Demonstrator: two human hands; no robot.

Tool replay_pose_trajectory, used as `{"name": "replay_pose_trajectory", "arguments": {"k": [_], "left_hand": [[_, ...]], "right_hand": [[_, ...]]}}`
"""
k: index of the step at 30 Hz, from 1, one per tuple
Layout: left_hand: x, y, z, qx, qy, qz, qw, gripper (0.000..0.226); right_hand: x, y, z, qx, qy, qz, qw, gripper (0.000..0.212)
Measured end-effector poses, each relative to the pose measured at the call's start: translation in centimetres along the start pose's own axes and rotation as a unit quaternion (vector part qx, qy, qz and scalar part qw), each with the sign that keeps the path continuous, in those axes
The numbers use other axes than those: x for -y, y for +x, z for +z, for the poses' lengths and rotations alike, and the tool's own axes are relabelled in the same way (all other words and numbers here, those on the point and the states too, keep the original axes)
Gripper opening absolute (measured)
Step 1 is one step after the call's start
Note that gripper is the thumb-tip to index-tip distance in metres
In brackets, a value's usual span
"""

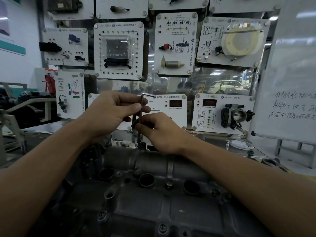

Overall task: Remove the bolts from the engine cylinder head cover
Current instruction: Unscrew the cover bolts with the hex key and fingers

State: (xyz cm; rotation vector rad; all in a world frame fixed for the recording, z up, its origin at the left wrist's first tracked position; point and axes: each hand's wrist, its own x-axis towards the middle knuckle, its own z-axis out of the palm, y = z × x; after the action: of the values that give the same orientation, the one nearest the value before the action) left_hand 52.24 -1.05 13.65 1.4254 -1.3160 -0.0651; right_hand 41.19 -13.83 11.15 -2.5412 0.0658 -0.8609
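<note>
Sensor panels [118, 50] fill the upper frame. Left hand [109, 113] pinches the hex key [141, 100] high, right hand [159, 132] lower; its tip at the cover [136, 211] is indistinct.

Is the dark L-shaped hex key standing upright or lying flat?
Upright: the dark L-shaped metal hex key runs vertically between left hand and right hand, short arm on top.

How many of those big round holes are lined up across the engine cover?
3 on the engine cover: left hole, middle hole, right hole beside the right arm. Another may be hidden under that arm.
</note>
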Motion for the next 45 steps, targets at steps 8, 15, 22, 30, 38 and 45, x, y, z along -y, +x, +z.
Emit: {"name": "replay_pose_trajectory", "arguments": {"k": [8, 15, 22, 30, 38, 45], "left_hand": [[0.1, 0.2, 0.2, -0.103, -0.004, 0.007, 0.995, 0.032], [0.5, 0.3, 0.5, -0.128, -0.028, 0.015, 0.991, 0.033], [-0.2, 0.0, -0.2, 0.001, -0.057, 0.000, 0.998, 0.024], [0.2, 0.1, 0.6, -0.061, -0.024, 0.010, 0.998, 0.013], [0.7, 0.5, 2.1, -0.187, -0.027, 0.055, 0.980, 0.028], [0.2, 0.3, 0.9, -0.020, -0.048, -0.017, 0.999, 0.018]], "right_hand": [[-0.6, 0.0, 0.2, -0.059, 0.065, -0.006, 0.996, 0.020], [-0.7, 0.1, 0.2, -0.072, 0.105, 0.005, 0.992, 0.016], [-0.1, 0.0, -0.4, 0.012, 0.070, 0.000, 0.997, 0.028], [-0.3, 0.1, -0.1, -0.002, 0.067, 0.005, 0.998, 0.030], [-0.9, 0.1, 0.3, -0.077, 0.112, 0.022, 0.990, 0.018], [-0.5, -0.1, -0.1, -0.014, 0.067, 0.002, 0.998, 0.025]]}}
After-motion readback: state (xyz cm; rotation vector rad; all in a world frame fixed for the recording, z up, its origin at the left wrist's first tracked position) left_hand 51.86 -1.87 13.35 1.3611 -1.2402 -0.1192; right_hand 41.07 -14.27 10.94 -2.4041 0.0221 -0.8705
